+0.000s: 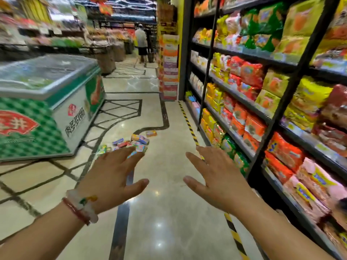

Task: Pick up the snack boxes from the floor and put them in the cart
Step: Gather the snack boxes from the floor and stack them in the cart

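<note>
Snack boxes (pixel 131 142): heaped mid-aisle on floor (pixel 169 203), near freezer (pixel 47 102) corner; none collected. Left hand (pixel 110 177), right hand (pixel 219 182): fingers spread, holding nothing. Cart: not visible. Task appears unstarted.

At the left of the frame the chest freezer (pixel 47 109) wears a green-and-white checker pattern with a red fan-shaped emblem. The floor (pixel 169 212) is glossy cream tile crossed by dark grey inlaid lines, and a yellow-and-black striped tape (pixel 188 124) runs along the foot of the black shelving (pixel 293 79) on the right, which holds orange, red, yellow and green packets. Mid-frame, the snack boxes (pixel 139 139) are pink, blue, yellow and orange. The left wrist carries a white bracelet (pixel 82 205) flecked green and orange, beside a red cord.
</note>
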Motion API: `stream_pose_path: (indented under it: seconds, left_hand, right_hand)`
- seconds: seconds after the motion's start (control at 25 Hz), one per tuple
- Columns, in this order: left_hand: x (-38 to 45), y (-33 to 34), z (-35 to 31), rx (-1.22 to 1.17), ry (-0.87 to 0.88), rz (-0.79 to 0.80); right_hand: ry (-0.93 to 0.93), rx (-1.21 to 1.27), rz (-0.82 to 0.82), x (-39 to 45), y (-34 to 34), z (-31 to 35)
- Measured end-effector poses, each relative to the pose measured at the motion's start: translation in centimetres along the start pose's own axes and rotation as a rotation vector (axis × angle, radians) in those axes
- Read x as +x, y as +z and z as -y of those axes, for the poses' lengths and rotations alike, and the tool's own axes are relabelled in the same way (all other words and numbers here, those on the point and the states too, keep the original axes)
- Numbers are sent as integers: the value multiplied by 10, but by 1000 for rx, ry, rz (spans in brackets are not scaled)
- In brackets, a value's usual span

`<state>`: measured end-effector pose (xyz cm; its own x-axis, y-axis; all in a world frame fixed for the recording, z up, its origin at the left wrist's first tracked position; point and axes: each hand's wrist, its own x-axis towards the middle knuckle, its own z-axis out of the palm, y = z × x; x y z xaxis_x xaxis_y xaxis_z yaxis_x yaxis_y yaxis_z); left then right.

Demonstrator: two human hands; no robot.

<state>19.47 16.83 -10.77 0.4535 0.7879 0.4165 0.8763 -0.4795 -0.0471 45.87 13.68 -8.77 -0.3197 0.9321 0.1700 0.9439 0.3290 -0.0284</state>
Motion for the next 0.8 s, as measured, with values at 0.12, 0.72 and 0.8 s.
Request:
stream_pose_path:
  seconds: [0.12,0.72,0.8]
  left_hand:
    - [18,15,66,29,-32,-19]
    - [116,100,335,243,-197,49]
    - [138,121,362,262,-220,62]
  right_hand:
    - [-49,-5,-41,77,21,18]
    - [-230,67,-47,389,112,68]
    - [-248,74,-61,435,131,66]
